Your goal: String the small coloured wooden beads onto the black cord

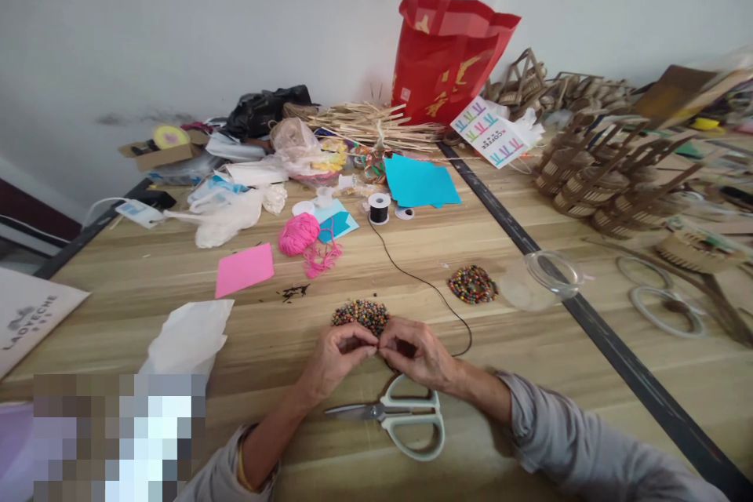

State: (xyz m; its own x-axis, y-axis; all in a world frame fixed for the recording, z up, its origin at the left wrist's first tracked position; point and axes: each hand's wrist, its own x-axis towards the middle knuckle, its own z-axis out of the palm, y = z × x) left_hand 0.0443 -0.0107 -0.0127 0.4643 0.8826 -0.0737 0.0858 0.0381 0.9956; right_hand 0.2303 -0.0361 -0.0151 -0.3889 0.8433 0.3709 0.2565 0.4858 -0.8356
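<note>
In the head view, my left grip (pixel 335 361) and right grip (pixel 420 353) meet fingertip to fingertip, each pinched closed; anything between is too small to tell. Just beyond lies a heap of small, round, multicoloured beads (pixel 360 315). Thin black cord (pixel 405 273) curves towards my right grip. White-handled metal scissors (pixel 381 411) lie nearer me on the wood-grain tabletop (pixel 271 345).

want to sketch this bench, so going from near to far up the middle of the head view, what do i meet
Scissors → left hand and right hand, side by side → bead pile → spool of black cord → red bag.
</note>
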